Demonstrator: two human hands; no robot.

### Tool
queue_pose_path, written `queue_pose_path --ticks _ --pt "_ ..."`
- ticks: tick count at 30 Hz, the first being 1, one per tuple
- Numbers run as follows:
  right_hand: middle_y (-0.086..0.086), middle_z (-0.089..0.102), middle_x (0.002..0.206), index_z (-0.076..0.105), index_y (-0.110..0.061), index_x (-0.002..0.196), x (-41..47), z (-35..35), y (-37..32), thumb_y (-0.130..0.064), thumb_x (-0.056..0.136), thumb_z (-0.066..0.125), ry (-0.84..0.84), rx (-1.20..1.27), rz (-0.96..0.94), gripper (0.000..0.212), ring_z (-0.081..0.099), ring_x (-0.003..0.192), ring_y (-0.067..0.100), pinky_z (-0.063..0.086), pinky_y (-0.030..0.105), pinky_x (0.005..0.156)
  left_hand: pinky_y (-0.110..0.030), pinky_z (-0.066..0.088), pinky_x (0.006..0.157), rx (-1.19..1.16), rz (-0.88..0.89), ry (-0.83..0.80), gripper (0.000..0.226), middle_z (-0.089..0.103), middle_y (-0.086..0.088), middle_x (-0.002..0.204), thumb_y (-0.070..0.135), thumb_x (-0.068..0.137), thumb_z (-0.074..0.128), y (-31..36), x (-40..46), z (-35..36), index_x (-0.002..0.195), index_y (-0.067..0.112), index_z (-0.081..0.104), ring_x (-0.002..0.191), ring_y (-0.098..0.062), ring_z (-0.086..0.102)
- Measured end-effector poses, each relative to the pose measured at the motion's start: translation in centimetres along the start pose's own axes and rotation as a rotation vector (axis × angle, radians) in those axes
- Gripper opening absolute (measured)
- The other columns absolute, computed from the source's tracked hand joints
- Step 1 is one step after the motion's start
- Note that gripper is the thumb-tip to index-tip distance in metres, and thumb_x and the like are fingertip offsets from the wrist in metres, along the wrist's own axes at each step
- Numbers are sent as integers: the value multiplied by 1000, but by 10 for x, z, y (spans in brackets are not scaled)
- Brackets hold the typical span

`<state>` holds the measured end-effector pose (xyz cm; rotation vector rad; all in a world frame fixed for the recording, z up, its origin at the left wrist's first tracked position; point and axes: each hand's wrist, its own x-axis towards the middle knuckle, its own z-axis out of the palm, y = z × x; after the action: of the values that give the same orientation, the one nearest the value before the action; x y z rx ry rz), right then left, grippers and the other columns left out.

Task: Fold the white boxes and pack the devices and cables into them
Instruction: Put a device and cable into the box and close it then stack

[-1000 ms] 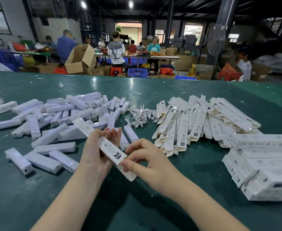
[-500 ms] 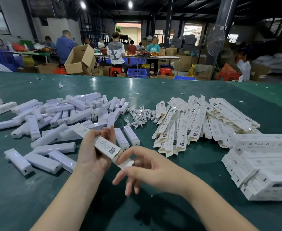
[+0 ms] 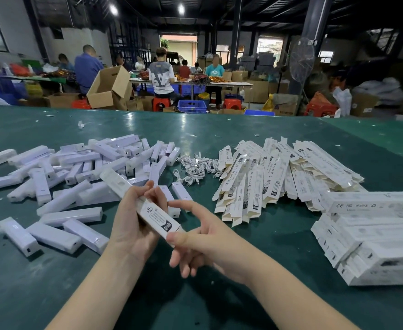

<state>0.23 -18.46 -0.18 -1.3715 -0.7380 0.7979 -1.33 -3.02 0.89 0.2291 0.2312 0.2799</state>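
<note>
On the left of the green table (image 3: 195, 129) lies a loose heap of white devices (image 3: 81, 167), well apart from the flat, unfolded boxes (image 3: 267, 177) on the right, with a small tangle of white cables (image 3: 195, 166) between the two piles. Nearer the body, the left hand (image 3: 130, 225) has its grip wrapped round a white box (image 3: 157, 216), held slanted above the table with its printed face up. Its near end meets the right hand (image 3: 205, 239), whose thumb presses the end flap while the other fingers hang loose, so that grip grasps nothing. The step looks like closing that near end. To do it well, keep the left grip firm but not crushing, so the tube stays square, and tuck the flap straight in with the thumb. At far right, finished boxes (image 3: 372, 234) are stacked.
</note>
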Motion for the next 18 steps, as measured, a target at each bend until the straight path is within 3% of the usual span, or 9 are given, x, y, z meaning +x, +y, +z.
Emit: queue_pose_path --ticks 4,8,10,13,16,18 --pt "7 73 75 36 -37 140 1 -2 1 -30 85 73 10 -9 6 67 62 49 16 47 21 48 -18 55 57 -15 -20 -18 19 50 -3 63 0 74 58 0 -1 -1 93 3 59 58 -4 49" --pt "5 72 73 33 -39 142 3 -2 6 -40 74 79 99 -126 11 82 59 46 15 46 21 47 -17 53 53 15 -79 -61 32 50 -4 63 0 69 57 -3 -5 -1 101 4 59 58 -4 49" --pt "2 71 70 31 -47 139 5 0 9 -47 66 82 182 -241 -27 89 58 45 13 45 20 46 -14 50 51 29 -125 -84 38 47 -1 63 1 70 55 -5 -7 -1 107 6 57 50 -4 49" --pt "-5 66 63 28 -58 135 9 4 14 -59 54 83 341 -432 -135 97 55 49 3 45 19 54 -12 47 47 11 -179 -94 43 42 6 65 1 69 56 -7 -10 -1 111 8 55 47 -2 45" --pt "-10 61 58 29 -55 135 11 7 15 -69 48 78 403 -482 -159 100 53 55 -1 43 20 63 -11 45 45 -66 -195 -117 50 37 9 66 -5 62 62 -7 -14 1 110 10 55 46 -1 43" --pt "-12 60 60 30 -53 133 8 10 12 -78 45 70 417 -624 -128 100 55 57 -1 44 22 64 -12 45 42 -108 -303 -154 54 39 6 59 -16 53 68 -5 -11 -2 102 5 58 43 -2 41"
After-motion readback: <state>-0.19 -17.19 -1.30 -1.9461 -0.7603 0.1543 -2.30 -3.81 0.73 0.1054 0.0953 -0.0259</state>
